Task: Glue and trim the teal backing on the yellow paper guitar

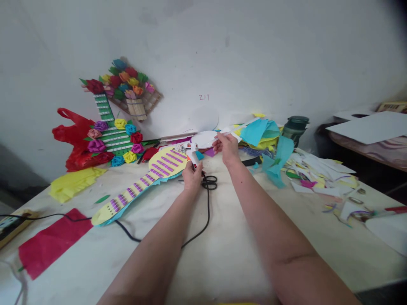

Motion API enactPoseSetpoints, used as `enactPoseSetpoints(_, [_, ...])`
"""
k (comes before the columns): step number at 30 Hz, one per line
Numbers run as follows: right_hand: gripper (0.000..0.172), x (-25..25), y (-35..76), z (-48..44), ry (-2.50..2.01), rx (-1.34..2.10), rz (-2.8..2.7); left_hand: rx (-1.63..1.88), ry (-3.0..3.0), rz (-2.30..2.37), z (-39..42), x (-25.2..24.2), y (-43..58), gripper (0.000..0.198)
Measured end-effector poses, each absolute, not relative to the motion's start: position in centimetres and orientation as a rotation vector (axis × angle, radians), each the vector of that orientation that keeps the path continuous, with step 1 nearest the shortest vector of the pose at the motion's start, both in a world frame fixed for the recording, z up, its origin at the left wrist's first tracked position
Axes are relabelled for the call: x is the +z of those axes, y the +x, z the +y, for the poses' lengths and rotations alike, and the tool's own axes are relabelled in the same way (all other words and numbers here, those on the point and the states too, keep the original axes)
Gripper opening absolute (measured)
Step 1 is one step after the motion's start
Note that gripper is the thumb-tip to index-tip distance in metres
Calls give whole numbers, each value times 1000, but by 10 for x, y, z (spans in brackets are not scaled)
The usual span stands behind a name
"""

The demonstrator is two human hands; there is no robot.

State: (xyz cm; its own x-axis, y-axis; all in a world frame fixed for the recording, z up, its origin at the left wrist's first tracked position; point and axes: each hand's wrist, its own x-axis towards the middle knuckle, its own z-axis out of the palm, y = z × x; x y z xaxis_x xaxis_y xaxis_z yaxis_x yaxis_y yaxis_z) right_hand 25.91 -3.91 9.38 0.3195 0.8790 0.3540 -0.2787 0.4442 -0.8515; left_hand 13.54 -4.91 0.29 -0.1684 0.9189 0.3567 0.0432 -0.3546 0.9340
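My left hand (192, 175) is closed around the handle of a white glue gun (192, 152), whose black cord (208, 212) runs down across the table. The gun is beside the body of a yellow guitar-shaped cutout (152, 173) with purple strips and a blue paper edge. Black-handled scissors (210, 182) lie just right of my left hand, their blades partly hidden. My right hand (227, 148) is raised near a white oval plate (205, 139), its fingers curled together. A thin pale strip (243, 126) shows behind that hand; whether the fingers hold it is unclear.
A green guitar-shaped craft (116, 140) with paper roses leans at the back left, beside a red plastic bag (73, 140). Red cloth-like paper (55, 243) lies front left. Blue paper (281, 159), a dark green bottle (295, 129) and paper scraps (318, 171) cover the right.
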Motion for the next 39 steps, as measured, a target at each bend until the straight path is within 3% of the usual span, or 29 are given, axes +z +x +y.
enactPoseSetpoints(22, [8,84,248,-37,-719,915,-929,1709,1500,1372,-45,2,134,29])
enactPoseSetpoints(31, [27,73,238,-37,-682,970,-944,1772,1660,1578,-56,14,133,34])
enactPoseSetpoints(39, [32,74,240,-39,-678,972,-990,1753,1656,1563,-57,14,134,33])
